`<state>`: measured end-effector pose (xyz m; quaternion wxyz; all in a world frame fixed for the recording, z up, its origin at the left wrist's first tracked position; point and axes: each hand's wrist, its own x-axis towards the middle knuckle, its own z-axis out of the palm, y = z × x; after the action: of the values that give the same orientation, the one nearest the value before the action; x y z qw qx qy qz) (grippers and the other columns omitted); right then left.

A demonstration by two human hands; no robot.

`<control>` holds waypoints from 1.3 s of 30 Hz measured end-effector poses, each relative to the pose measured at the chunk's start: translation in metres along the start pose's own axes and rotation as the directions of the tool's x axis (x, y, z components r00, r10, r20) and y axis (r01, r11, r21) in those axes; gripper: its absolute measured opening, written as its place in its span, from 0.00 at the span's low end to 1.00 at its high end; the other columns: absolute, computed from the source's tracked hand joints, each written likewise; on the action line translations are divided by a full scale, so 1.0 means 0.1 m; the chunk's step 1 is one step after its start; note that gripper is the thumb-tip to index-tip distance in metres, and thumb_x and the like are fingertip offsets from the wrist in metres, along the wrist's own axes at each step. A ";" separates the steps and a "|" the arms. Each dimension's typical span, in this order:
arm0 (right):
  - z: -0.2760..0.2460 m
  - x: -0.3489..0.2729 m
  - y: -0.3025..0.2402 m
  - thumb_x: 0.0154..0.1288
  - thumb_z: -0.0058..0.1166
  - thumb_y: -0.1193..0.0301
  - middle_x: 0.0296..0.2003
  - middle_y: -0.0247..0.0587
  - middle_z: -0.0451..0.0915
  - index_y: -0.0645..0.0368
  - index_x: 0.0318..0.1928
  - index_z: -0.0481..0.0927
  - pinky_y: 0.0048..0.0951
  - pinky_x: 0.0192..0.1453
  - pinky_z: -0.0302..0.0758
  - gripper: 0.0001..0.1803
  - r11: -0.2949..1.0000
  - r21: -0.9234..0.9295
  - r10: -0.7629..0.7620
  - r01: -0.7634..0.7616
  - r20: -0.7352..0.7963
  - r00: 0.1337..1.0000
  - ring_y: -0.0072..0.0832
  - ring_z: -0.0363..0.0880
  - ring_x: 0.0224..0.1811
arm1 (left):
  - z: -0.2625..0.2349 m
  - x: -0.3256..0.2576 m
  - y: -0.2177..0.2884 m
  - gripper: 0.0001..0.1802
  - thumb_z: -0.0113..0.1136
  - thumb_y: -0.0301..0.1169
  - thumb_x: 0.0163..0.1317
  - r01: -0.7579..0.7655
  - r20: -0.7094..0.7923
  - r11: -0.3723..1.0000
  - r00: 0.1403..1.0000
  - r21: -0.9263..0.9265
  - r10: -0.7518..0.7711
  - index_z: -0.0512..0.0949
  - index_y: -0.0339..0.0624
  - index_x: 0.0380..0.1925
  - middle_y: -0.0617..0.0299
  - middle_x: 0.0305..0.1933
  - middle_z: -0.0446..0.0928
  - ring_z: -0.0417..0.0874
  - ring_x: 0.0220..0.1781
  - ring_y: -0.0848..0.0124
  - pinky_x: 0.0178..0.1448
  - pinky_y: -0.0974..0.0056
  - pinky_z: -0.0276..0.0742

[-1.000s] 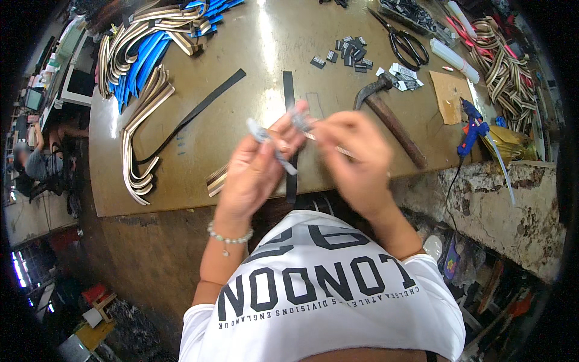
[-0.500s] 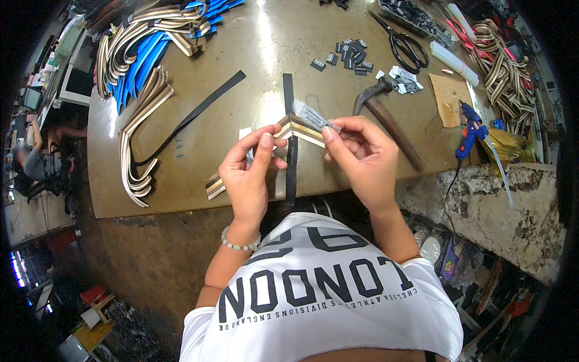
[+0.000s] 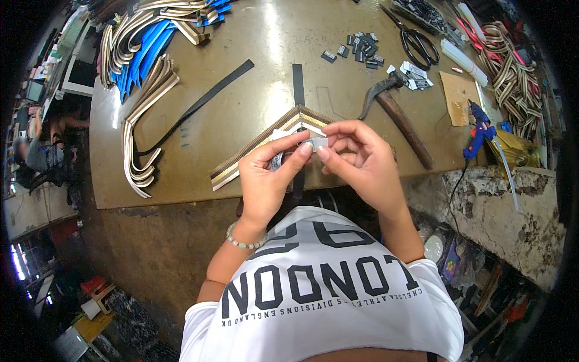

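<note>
Right hand moved nearer left hand, gray tag partly covered

White shirt, black lettering, beaded bracelet

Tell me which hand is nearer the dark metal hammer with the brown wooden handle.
Right. The right hand is just left of the hammer; the left hand is farther left.

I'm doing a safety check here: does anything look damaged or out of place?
The pale wall right of the table looks damaged, blotched with dark, worn patches. Nothing seems amiss at the left hand or right hand.
</note>
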<state>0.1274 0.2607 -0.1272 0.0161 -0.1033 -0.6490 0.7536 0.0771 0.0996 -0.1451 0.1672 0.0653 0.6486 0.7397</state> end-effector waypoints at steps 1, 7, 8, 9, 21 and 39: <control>0.00 0.00 0.02 0.67 0.60 0.79 0.40 0.38 0.79 0.70 0.51 0.75 0.17 0.39 0.80 0.15 0.998 0.058 0.019 -0.019 0.003 1.000 0.18 0.80 0.37 | 0.00 0.00 0.01 0.15 0.69 0.26 0.62 -0.028 -0.008 0.999 1.000 0.027 0.029 0.84 0.33 0.48 0.62 0.38 0.84 0.81 0.36 0.80 0.43 0.76 0.76; -0.03 0.01 0.06 0.68 0.58 0.77 0.40 0.40 0.81 0.71 0.47 0.77 0.19 0.38 0.82 0.11 0.985 0.159 0.055 -0.064 0.064 0.996 0.20 0.83 0.37 | -0.08 0.00 0.05 0.13 0.70 0.26 0.61 0.037 -0.002 0.997 0.999 0.064 -0.037 0.85 0.33 0.45 0.65 0.34 0.83 0.79 0.34 0.83 0.41 0.76 0.75; -0.04 0.01 0.06 0.69 0.58 0.77 0.40 0.40 0.81 0.71 0.47 0.77 0.19 0.37 0.82 0.11 0.987 0.144 0.066 -0.076 0.078 0.995 0.20 0.83 0.36 | -0.10 0.00 0.06 0.12 0.70 0.26 0.61 0.042 0.007 0.996 0.999 0.073 -0.043 0.85 0.33 0.44 0.65 0.34 0.83 0.79 0.34 0.83 0.40 0.76 0.75; -0.05 0.01 0.06 0.69 0.59 0.77 0.39 0.41 0.82 0.71 0.47 0.77 0.19 0.37 0.82 0.11 0.988 0.117 0.093 -0.102 0.073 0.993 0.20 0.83 0.35 | -0.12 0.00 0.06 0.11 0.70 0.25 0.61 0.048 0.016 0.995 0.999 0.082 -0.049 0.85 0.33 0.43 0.65 0.34 0.83 0.78 0.34 0.83 0.40 0.76 0.75; -0.10 0.20 0.08 0.68 0.60 0.73 0.30 0.39 0.83 0.71 0.41 0.80 0.19 0.33 0.79 0.10 0.989 -0.063 0.145 -0.137 0.140 0.979 0.19 0.82 0.29 | -0.20 0.07 0.01 0.07 0.71 0.25 0.57 -0.124 0.008 0.913 0.991 0.390 0.131 0.85 0.33 0.33 0.62 0.28 0.82 0.78 0.29 0.80 0.35 0.72 0.74; -0.11 0.97 0.28 0.60 0.68 0.66 0.21 0.30 0.79 0.65 0.28 0.80 0.19 0.25 0.69 0.15 0.805 -0.593 0.074 0.025 0.141 0.987 0.12 0.72 0.23 | -0.22 0.52 -0.19 0.05 0.68 0.25 0.55 -0.115 -0.063 0.784 0.979 0.610 0.193 0.82 0.35 0.30 0.59 0.25 0.77 0.77 0.25 0.70 0.33 0.64 0.75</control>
<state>0.0376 0.2822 -0.1688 -0.0780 -0.0518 -0.8494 0.5193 0.0246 0.0986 -0.1736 0.0369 0.1224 0.8517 0.5082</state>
